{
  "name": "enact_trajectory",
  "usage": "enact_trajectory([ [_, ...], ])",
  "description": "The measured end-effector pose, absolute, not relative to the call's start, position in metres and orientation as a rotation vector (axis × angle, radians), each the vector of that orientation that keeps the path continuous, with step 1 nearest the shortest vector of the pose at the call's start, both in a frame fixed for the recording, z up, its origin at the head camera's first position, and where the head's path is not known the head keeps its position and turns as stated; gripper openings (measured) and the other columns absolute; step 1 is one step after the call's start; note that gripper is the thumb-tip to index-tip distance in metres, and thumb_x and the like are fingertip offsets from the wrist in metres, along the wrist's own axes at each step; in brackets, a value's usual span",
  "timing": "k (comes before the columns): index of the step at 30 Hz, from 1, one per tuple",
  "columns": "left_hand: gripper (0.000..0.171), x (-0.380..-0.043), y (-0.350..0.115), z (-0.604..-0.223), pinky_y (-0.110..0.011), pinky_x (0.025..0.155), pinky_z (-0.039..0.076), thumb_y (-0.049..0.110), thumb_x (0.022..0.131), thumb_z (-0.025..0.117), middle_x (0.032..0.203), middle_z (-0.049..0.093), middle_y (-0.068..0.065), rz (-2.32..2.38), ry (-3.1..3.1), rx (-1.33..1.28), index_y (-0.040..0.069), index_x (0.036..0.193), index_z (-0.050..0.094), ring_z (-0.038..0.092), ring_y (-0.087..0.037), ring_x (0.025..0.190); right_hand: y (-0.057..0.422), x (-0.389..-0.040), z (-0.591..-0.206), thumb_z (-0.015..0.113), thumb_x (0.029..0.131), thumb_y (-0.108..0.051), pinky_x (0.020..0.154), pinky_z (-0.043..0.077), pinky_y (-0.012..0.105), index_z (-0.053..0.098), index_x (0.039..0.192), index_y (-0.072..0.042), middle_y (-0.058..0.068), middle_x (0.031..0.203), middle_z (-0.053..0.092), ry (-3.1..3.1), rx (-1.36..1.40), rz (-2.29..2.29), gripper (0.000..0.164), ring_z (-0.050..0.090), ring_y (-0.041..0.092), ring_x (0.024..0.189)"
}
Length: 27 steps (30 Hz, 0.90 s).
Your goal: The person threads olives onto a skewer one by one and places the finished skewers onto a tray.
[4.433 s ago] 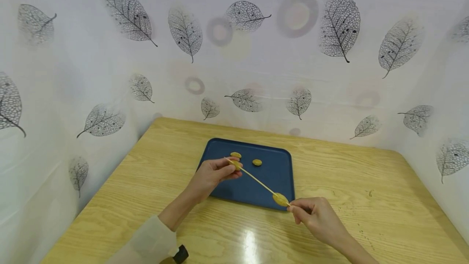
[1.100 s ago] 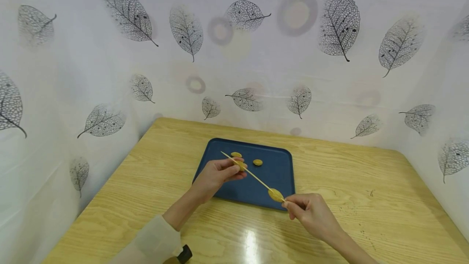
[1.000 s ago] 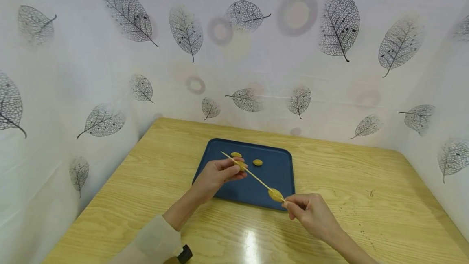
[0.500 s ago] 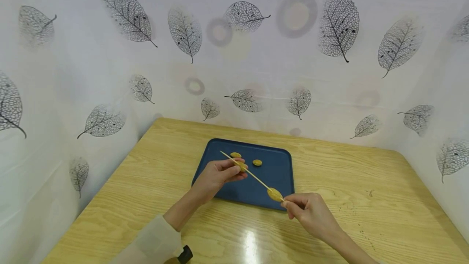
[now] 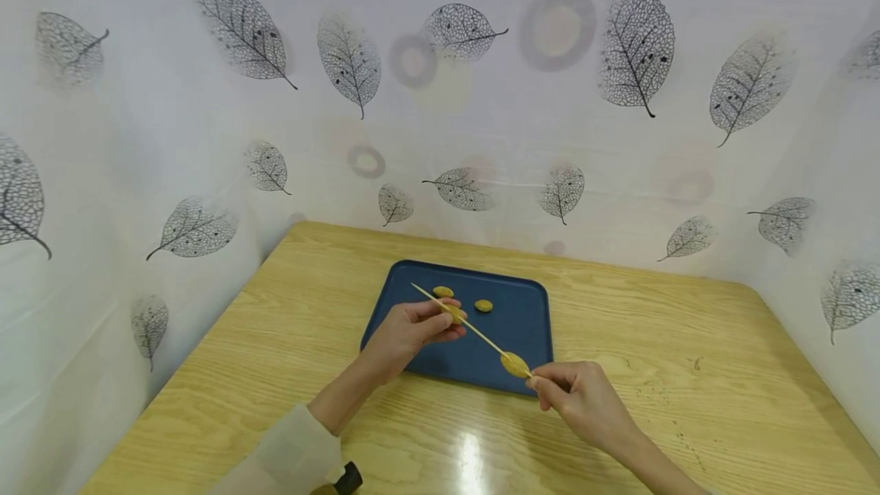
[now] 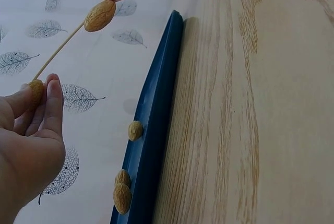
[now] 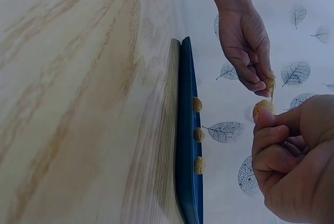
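Observation:
A thin wooden skewer (image 5: 484, 338) runs diagonally above the tray between both hands. My left hand (image 5: 406, 334) pinches a wrinkled, oval, yellow-brown piece (image 6: 35, 92), perhaps a preserved fruit, with thumb and fingers. The skewer's pointed end sticks out past that hand. A second such oval piece (image 5: 515, 364) is threaded near the other end. Just behind it, my right hand (image 5: 584, 403) pinches the skewer's end between thumb and forefinger. In the right wrist view this piece (image 7: 263, 108) sits right at the fingertips. How deeply the skewer passes through the left piece is hidden by fingers.
A dark blue tray (image 5: 522, 334) lies on the wooden table (image 5: 660, 373). Three more oval pieces (image 7: 199, 134) lie in it; in the head view one oval piece (image 5: 483, 305) is right of my left hand. A leaf-patterned curtain (image 5: 481, 113) surrounds the table's back and sides.
Over the last few seconds, more of the skewer's point has come out beyond my left hand. My right hand has moved slightly up and left. In the last second hardly anything differs.

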<state>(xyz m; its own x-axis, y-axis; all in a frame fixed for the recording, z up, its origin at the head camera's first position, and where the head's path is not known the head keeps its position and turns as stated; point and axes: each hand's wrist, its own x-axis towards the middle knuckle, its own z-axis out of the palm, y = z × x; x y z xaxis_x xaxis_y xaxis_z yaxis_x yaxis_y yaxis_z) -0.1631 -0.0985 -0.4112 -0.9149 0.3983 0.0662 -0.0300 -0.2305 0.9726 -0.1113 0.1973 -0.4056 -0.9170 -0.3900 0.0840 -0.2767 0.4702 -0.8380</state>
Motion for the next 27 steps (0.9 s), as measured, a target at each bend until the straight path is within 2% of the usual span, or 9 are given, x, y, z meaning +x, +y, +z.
enact_trajectory([
  [10,0.034,-0.1636,-0.0960,-0.4119,-0.033,0.098,0.058,0.004,0.106,0.058,0.139,0.057,-0.026,2.224,1.733,0.428,-0.015,0.135,0.059,0.072,-0.014,0.103,0.1969,-0.1116,-0.4046,0.068,0.101,-0.014,0.040,0.024,0.016,0.077,0.089,-0.005,0.004,0.065,0.063,2.570,-0.591,-1.460,0.018,0.027,0.000,0.041],
  [21,0.035,-0.1620,-0.0951,-0.4109,-0.033,0.098,0.058,0.002,0.105,0.058,0.130,0.063,-0.024,2.232,1.721,0.427,-0.014,0.136,0.058,0.072,-0.014,0.101,0.1950,-0.1105,-0.4047,0.069,0.101,-0.012,0.039,0.025,0.015,0.078,0.093,-0.004,-0.005,0.065,0.063,2.584,-0.619,-1.466,0.015,0.028,-0.001,0.042],
  [27,0.032,-0.1620,-0.0951,-0.4115,-0.034,0.098,0.058,0.002,0.106,0.058,0.134,0.061,-0.020,2.229,1.719,0.434,-0.015,0.133,0.060,0.072,-0.015,0.102,0.1944,-0.1103,-0.4044,0.068,0.101,-0.012,0.039,0.025,0.015,0.078,0.092,-0.004,-0.006,0.065,0.063,2.589,-0.639,-1.470,0.015,0.028,-0.002,0.041],
])
